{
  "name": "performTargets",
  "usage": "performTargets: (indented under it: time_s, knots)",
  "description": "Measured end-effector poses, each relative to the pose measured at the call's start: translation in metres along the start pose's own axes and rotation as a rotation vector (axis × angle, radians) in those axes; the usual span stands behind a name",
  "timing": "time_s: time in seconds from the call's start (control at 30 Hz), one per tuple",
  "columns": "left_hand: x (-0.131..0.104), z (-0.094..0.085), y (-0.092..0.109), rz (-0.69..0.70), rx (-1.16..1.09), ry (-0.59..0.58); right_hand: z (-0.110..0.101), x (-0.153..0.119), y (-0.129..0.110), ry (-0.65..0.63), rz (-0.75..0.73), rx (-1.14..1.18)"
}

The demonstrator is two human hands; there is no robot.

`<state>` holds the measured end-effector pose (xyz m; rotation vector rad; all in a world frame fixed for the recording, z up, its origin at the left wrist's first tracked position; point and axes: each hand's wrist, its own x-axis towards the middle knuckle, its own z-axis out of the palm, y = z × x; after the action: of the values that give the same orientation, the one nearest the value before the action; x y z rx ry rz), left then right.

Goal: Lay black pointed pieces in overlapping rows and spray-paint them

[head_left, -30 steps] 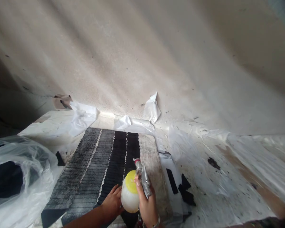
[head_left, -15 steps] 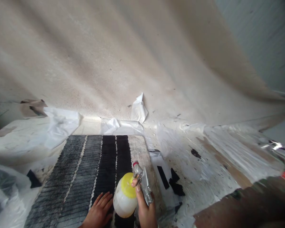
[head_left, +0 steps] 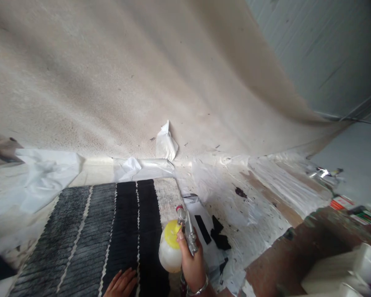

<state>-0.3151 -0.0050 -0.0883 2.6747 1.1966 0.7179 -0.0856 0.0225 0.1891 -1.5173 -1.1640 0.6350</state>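
A metal spray gun (head_left: 189,232) with a yellow-lidded white cup (head_left: 170,251) is gripped in my right hand (head_left: 192,262), over the right part of the striped cloth. The cloth (head_left: 71,235) lies flat, with grey and black bands, jagged pale lines between them and a whitish strip at its right edge. My left hand (head_left: 122,284) rests on a black band near the bottom edge of the view, its fingers stretched out and the rest of it cut off by the frame.
Black scraps (head_left: 220,239) lie on white plastic sheeting (head_left: 250,231) right of the cloth. A beige drape (head_left: 173,82) hangs behind. Crumpled white plastic (head_left: 49,173) is at the left. Another metal spray gun (head_left: 324,175) and pale containers (head_left: 369,264) are at the right.
The view has turned to the right, bringing pale containers into sight. My left hand sits lower in the frame. The spray gun in my right hand is now over or near the whitish strip.
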Motion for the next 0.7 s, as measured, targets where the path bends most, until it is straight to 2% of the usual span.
performTargets:
  time_s: [0.1, 0.17, 0.33, 0.47, 0.57, 0.7]
  knots:
    - [0.009, -0.015, 0.005, -0.093, -0.035, -0.180, 0.007, -0.006, 0.001, -0.013, 0.017, 0.001]
    - [0.014, -0.021, 0.008, -0.124, -0.053, -0.229, 0.016, -0.014, 0.003, -0.024, 0.039, 0.000]
    - [0.018, -0.024, 0.006, -0.168, -0.073, -0.219, 0.045, -0.031, 0.009, -0.035, 0.103, 0.028]
    - [0.020, -0.032, 0.003, -0.210, -0.113, -0.279, 0.066, -0.035, 0.008, -0.068, 0.109, 0.033]
    - [0.022, -0.039, 0.001, -0.230, -0.145, -0.312, 0.075, -0.036, 0.007, -0.111, 0.072, 0.010]
    - [0.023, -0.044, 0.000, -0.233, -0.139, -0.259, 0.083, -0.038, 0.007, -0.107, 0.046, -0.018]
